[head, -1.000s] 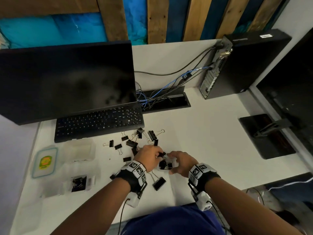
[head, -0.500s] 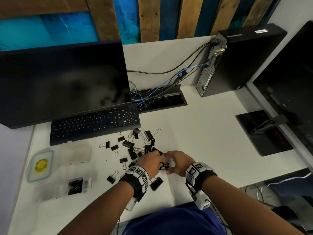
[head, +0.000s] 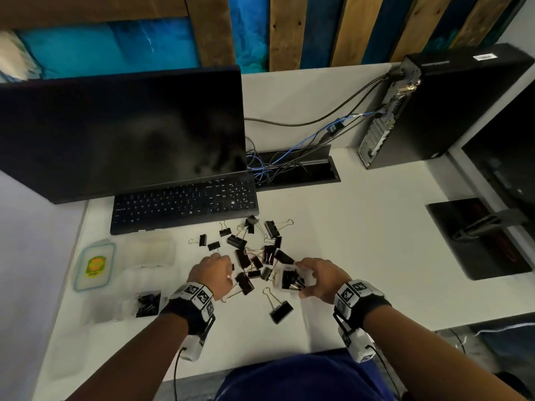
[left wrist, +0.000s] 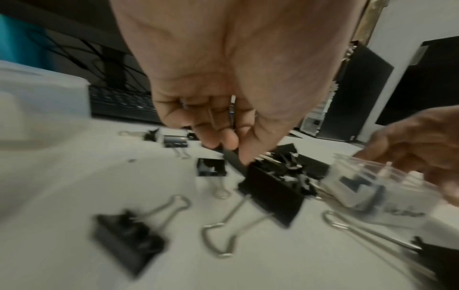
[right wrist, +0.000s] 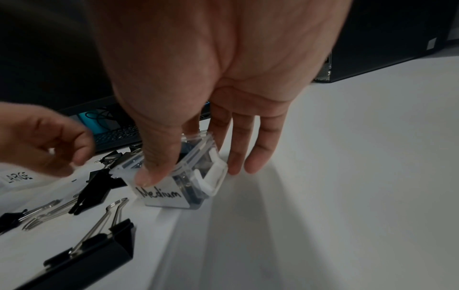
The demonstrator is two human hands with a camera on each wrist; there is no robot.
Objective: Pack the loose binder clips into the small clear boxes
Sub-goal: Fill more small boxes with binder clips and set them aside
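My right hand (head: 318, 276) grips a small clear box (head: 309, 278) just above the desk. Black clips show inside it. In the right wrist view the thumb and forefinger of that hand (right wrist: 171, 155) hold the box (right wrist: 161, 196), labelled "Medium", by its lid while the other fingers stay straight. My left hand (head: 212, 273) is to its left, fingers curled. In the left wrist view it (left wrist: 233, 149) pinches a black binder clip (left wrist: 232, 158) above another clip (left wrist: 273, 192) lying on the desk. Several loose binder clips (head: 269, 250) lie scattered between the hands and the keyboard.
A large clip (head: 281, 311) lies near the desk's front edge. Bigger clear containers (head: 156, 247), a lid with a green sticker (head: 94, 264) and a box of small clips (head: 147, 303) sit at the left. A keyboard (head: 185, 202), a monitor (head: 121, 131) and a computer tower (head: 434, 111) stand behind.
Both hands were together at the box. My left hand has drawn back to the left, and my right hand has carried the box a little to the right.
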